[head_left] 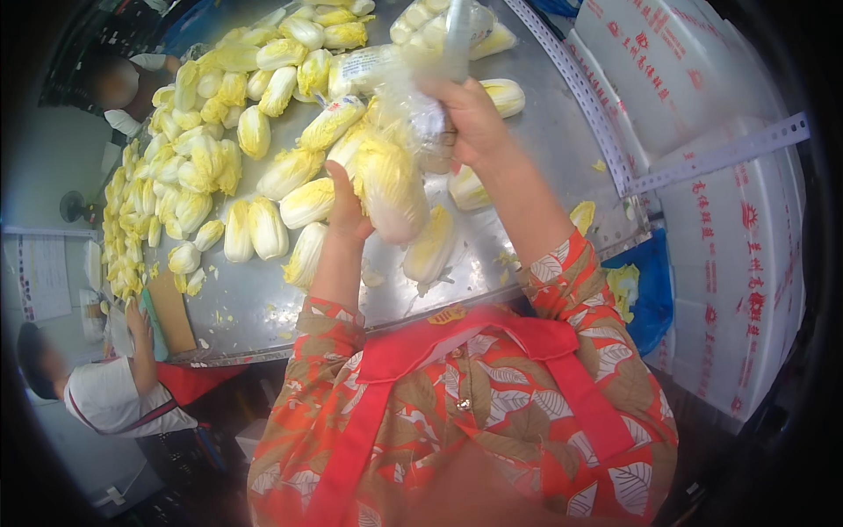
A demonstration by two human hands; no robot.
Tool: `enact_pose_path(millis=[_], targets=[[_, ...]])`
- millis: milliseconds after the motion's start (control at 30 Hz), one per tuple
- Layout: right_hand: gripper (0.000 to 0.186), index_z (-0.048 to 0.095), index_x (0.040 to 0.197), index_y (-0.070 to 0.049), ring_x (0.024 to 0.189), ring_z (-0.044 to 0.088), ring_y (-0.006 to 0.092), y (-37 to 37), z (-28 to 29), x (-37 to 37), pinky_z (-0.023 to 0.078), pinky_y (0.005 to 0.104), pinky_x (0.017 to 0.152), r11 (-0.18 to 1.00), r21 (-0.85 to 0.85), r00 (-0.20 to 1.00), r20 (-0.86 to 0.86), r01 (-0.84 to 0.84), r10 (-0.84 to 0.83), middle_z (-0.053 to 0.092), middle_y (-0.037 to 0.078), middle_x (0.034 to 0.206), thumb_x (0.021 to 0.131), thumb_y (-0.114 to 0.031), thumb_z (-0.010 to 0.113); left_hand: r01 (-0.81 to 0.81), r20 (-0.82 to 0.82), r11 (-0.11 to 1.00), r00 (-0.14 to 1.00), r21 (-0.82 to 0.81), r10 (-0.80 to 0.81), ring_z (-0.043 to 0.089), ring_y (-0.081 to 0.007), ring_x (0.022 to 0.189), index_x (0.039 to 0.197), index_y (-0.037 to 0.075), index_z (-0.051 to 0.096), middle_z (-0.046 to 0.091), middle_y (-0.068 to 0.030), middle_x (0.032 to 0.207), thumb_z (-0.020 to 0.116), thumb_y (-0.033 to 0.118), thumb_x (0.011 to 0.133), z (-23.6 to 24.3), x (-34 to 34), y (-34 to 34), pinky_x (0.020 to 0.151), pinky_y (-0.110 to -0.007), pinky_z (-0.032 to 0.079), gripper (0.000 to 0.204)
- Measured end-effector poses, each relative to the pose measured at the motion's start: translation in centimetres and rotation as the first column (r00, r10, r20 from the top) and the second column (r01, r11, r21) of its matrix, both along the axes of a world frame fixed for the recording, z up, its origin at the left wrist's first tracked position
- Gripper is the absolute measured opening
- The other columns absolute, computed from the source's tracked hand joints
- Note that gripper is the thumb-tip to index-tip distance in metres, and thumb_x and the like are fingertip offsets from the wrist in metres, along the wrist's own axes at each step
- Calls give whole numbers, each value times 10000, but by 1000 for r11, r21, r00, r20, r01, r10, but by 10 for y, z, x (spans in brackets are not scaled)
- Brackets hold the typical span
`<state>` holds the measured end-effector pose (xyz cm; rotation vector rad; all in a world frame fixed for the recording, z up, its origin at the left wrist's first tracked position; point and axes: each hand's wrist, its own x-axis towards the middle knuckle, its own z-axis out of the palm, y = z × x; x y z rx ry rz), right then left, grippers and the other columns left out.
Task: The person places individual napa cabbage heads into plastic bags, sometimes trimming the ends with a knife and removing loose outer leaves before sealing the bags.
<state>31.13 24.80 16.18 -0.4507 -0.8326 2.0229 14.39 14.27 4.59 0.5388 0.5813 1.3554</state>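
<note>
between the two hands, above the middle of the steel desk (527,176), a napa cabbage (391,189) hangs partly inside a clear plastic bag (420,105). left hand (345,206): fingers curled up against the cabbage's left flank, thumb side pressed to the leaves, cupping it from beside and below; fingertips hidden behind the head, so exact spread cannot be told. right hand (474,119): fingers closed in a fist round the gathered neck of the bag, just above and right of the cabbage; the film bunches and stretches upward out of the grip toward the top of the frame.

handling, as a judgement: the head looks dense and fairly heavy for its size, firm at the white base, soft and bruisable at the pale yellow leaf tips. outer leaves are loose and may tear or slip off if pinched. best hold looks like a broad cupped palm round the thick lower body, not the frilly end. the bag is thin, slick and limp; it needs a full-fist gather.

further out: loose cabbages (263,228) lie just below and left of the held one, one more (430,246) directly beneath it, touching the desk. a large heap (193,149) fills the desk's left side. another person's hand (136,321) rests at the desk's left edge. white printed cartons (729,246) stand to the right, a blue bag (654,290) between them and the desk.
</note>
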Motion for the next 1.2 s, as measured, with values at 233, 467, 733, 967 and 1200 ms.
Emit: enact_pose_path(millis=[233, 467, 733, 967, 1200], targets=[[228, 607, 805, -50, 456, 471, 51, -12, 7, -19, 354, 220, 397, 958, 265, 885, 465, -109, -28, 522, -18, 565, 787, -245, 725, 71, -235, 998, 970, -1, -69, 410, -254, 1269, 1423, 92, 269, 404, -87, 1394, 492, 650, 828, 4, -16, -13, 1028, -424, 354, 846], [177, 567, 791, -61, 537, 492, 50, -32, -6, -37, 388, 209, 486, 984, 139, 983, 132, 109, -128, 535, -30, 645, 817, -183, 693, -37, -119, 997, 993, -73, 28, 477, -279, 1218, 1434, 87, 237, 423, -127, 1371, 577, 354, 834, 10, -11, -25, 988, -462, 416, 740], [188, 560, 796, -73, 614, 488, 46, -43, -9, -24, 396, 212, 542, 973, 225, 998, 17, 55, -60, 543, -30, 708, 826, -188, 706, -56, -174, 980, 984, -190, 22, 528, -297, 1160, 1395, 108, 307, 462, -127, 1338, 568, 334, 863, 5, -2, -29, 934, -496, 471, 634], [140, 558, 803, -80, 609, 521, 62, -52, -13, -11, 428, 225, 547, 988, 146, 998, -27, -47, 52, 551, -26, 707, 835, -138, 681, -130, -664, 992, 742, -7, 92, 576, -215, 1043, 1283, 37, 423, 539, -99, 1188, 602, 313, 847, 10, 12, -22, 855, -364, 498, 546], [166, 569, 926, -111, 740, 595, 132, -30, -48, 44, 506, 282, 670, 969, -121, 953, -193, 214, -234, 605, 10, 854, 864, -248, 638, -426, 1, 835, 890, -349, 455, 524, -252, 1163, 1318, 68, 406, 513, -96, 1301, 429, 423, 924, -7, 8, -27, 992, -458, 415, 531]])
